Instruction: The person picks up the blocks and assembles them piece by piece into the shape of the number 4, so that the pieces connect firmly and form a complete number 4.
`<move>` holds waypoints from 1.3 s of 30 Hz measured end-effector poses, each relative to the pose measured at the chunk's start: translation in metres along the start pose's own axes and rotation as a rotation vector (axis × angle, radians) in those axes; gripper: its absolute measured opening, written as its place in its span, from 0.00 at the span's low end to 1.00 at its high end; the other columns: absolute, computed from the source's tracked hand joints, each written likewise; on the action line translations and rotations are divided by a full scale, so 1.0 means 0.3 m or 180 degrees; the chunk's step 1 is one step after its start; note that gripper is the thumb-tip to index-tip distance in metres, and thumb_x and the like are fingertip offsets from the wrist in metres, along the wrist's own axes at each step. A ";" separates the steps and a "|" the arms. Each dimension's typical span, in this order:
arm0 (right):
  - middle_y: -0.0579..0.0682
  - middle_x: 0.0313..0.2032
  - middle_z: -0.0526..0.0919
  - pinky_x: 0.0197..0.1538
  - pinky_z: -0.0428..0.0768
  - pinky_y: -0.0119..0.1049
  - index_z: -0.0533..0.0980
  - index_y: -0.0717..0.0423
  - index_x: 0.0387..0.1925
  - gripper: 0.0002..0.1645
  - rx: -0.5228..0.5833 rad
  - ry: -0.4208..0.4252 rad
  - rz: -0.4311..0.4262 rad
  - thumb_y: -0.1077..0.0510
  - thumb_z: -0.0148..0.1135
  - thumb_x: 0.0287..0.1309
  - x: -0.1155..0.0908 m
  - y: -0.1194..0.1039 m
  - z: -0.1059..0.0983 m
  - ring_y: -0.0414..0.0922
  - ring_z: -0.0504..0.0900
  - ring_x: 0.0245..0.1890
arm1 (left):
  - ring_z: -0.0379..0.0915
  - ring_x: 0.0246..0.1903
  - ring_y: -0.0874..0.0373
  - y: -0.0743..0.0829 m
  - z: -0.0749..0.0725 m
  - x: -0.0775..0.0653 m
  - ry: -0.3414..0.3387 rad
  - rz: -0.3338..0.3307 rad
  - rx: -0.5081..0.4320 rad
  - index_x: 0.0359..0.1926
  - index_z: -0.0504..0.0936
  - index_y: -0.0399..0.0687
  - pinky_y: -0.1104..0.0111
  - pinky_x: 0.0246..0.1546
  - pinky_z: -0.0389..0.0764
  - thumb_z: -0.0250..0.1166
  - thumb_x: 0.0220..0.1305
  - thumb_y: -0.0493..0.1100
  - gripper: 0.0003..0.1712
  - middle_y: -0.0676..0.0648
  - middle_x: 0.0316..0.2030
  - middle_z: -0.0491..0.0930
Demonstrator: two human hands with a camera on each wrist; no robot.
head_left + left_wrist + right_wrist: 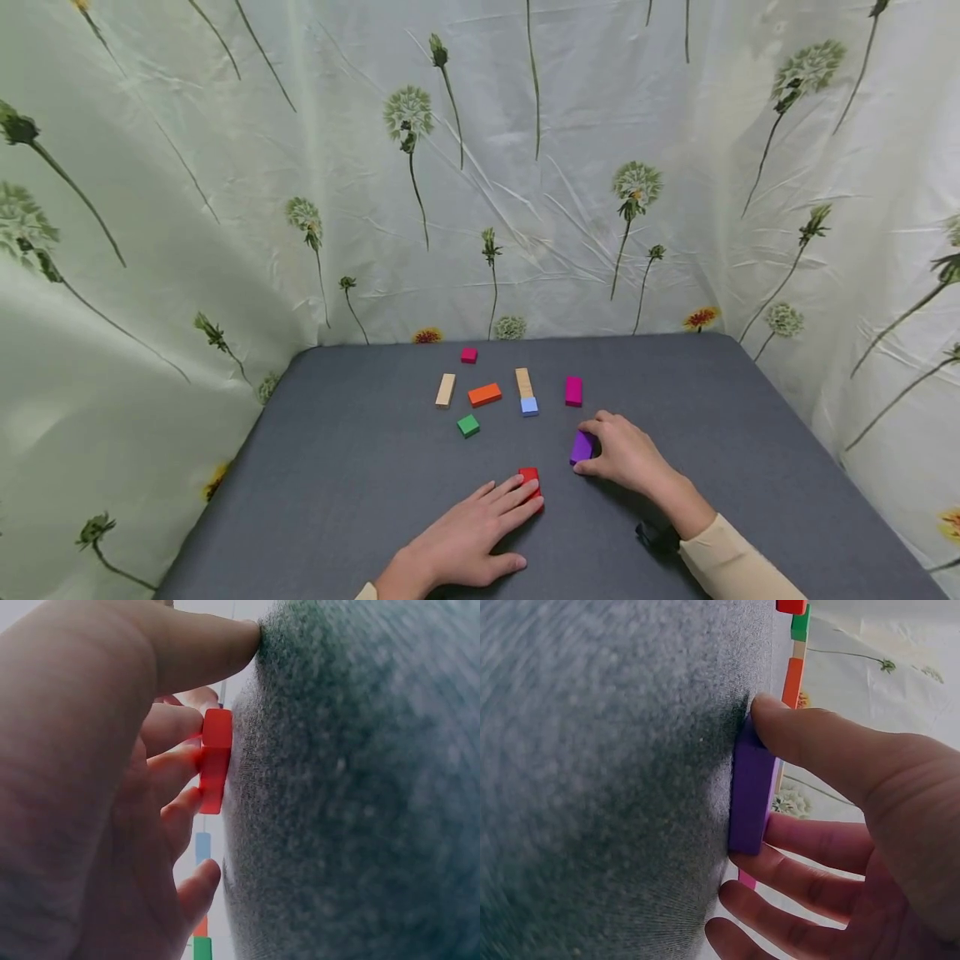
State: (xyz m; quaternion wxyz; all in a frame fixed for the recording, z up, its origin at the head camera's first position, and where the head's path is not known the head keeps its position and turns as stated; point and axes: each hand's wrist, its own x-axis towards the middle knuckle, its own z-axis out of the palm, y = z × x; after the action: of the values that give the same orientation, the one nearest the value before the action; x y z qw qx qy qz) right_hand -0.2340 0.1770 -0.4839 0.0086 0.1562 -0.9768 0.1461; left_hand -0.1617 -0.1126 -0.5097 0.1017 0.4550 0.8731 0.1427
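My right hand (628,454) pinches a purple block (581,448) between thumb and fingers. In the right wrist view the purple block (751,791) lies against the table, thumb at one end and fingertips at the other. To its left, my left hand (480,533) is spread low over the table with fingers extended. Those fingertips rest on a red block (529,475), partly covering it. The left wrist view shows the red block (216,761) touching the table, fingers on its upper face and the thumb apart from it.
Farther back lie a green block (468,426), an orange block (484,394), two wooden blocks (446,390), a light blue block (529,407), a magenta block (573,392) and a crimson block (468,356). A black object (657,537) sits by the right wrist. Floral curtains surround the grey table (330,467).
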 end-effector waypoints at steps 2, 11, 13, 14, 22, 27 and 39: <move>0.47 0.40 0.79 0.38 0.80 0.44 0.83 0.56 0.52 0.38 0.0001 -0.0012 0.0005 0.42 0.83 0.41 0.000 0.000 0.000 0.42 0.74 0.35 | 0.39 0.77 0.59 -0.002 0.002 0.000 -0.0019 -0.0011 -0.0011 0.80 0.49 0.63 0.48 0.71 0.57 0.52 0.74 0.65 0.42 0.58 0.79 0.45; 0.48 0.40 0.79 0.39 0.80 0.44 0.83 0.56 0.51 0.37 0.0018 0.0004 0.0019 0.42 0.83 0.40 -0.001 -0.002 0.002 0.43 0.75 0.35 | 0.38 0.77 0.60 0.001 0.011 0.001 -0.0042 -0.0081 -0.0094 0.81 0.47 0.60 0.49 0.71 0.57 0.51 0.74 0.65 0.43 0.59 0.79 0.45; 0.47 0.40 0.80 0.39 0.80 0.44 0.83 0.56 0.51 0.37 0.0014 0.0034 0.0005 0.42 0.83 0.40 0.000 -0.003 0.004 0.42 0.75 0.35 | 0.38 0.77 0.60 0.000 0.012 -0.001 -0.0038 -0.0086 -0.0077 0.81 0.47 0.60 0.49 0.71 0.57 0.51 0.74 0.65 0.43 0.59 0.79 0.44; 0.47 0.40 0.80 0.39 0.80 0.44 0.83 0.56 0.51 0.37 0.0013 0.0047 0.0001 0.42 0.83 0.40 0.001 -0.004 0.005 0.42 0.75 0.35 | 0.38 0.77 0.60 0.000 0.011 -0.002 -0.0034 -0.0084 -0.0064 0.81 0.47 0.60 0.49 0.71 0.57 0.51 0.74 0.65 0.43 0.59 0.79 0.44; 0.49 0.41 0.81 0.43 0.82 0.47 0.83 0.56 0.51 0.37 0.0027 0.0100 -0.0019 0.41 0.82 0.42 0.008 -0.016 0.007 0.44 0.78 0.38 | 0.39 0.77 0.60 0.000 0.007 -0.005 -0.0046 -0.0088 -0.0126 0.81 0.48 0.60 0.49 0.71 0.58 0.52 0.74 0.64 0.42 0.59 0.79 0.45; 0.49 0.42 0.81 0.44 0.81 0.47 0.83 0.57 0.53 0.38 0.0043 0.0125 -0.0022 0.41 0.81 0.43 0.015 -0.030 0.001 0.44 0.78 0.39 | 0.39 0.77 0.60 -0.001 0.007 -0.004 -0.0054 -0.0103 -0.0168 0.81 0.49 0.61 0.49 0.71 0.58 0.53 0.74 0.64 0.42 0.60 0.78 0.45; 0.54 0.52 0.81 0.50 0.80 0.51 0.82 0.56 0.54 0.37 0.0299 0.0115 -0.0190 0.43 0.82 0.43 0.053 -0.097 -0.004 0.50 0.81 0.47 | 0.37 0.77 0.61 -0.002 0.010 0.008 -0.0061 -0.0102 -0.0008 0.81 0.49 0.61 0.50 0.71 0.59 0.53 0.74 0.64 0.42 0.59 0.79 0.44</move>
State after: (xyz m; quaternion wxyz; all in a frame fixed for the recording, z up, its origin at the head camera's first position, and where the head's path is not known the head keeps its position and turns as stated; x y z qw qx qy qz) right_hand -0.2401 0.1461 -0.4734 0.0233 0.1828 -0.9635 0.1943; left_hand -0.1626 -0.1106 -0.5129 0.1129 0.4421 0.8791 0.1377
